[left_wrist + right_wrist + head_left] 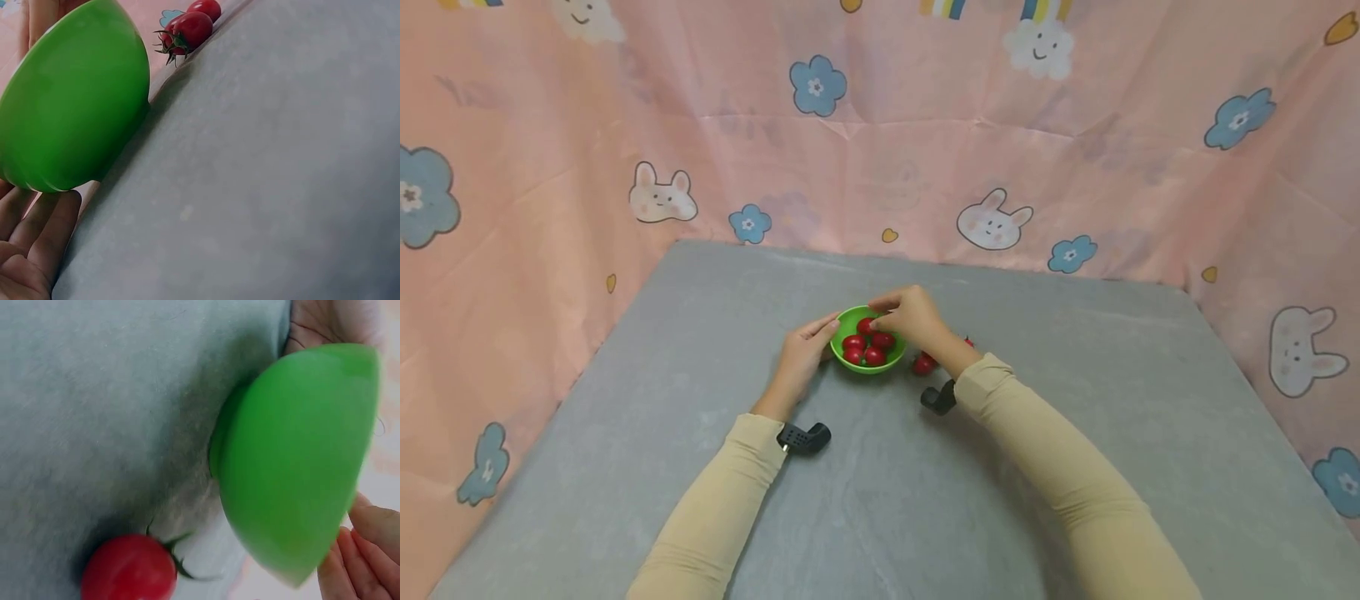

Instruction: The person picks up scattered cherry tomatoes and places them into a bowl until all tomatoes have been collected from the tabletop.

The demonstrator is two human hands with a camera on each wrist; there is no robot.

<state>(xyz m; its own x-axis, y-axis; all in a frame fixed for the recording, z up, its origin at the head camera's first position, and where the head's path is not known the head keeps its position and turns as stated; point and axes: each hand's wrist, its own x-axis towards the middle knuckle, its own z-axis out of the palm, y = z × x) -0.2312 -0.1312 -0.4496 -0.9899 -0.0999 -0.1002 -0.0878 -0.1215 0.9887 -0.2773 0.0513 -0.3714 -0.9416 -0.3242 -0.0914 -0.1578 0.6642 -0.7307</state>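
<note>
A small green bowl (868, 370) stands on the grey table with several red cherry tomatoes (853, 342) inside. At its left side my left hand (799, 358) holds the bowl, thumb at the rim; in the left wrist view the fingers (55, 228) reach to its underside. My right hand (913, 317) is over the far right rim, thumb and fingertips apart, right beside the uppermost tomato (866, 326). In the right wrist view the bowl (300, 456) hides part of this hand.
Right of the bowl, more cherry tomatoes (923, 364) with green stems lie on the table (865, 483), partly hidden by my right forearm. A dark wrist camera (805, 437) sits on each wrist. A pink patterned curtain (880, 150) hangs round the table.
</note>
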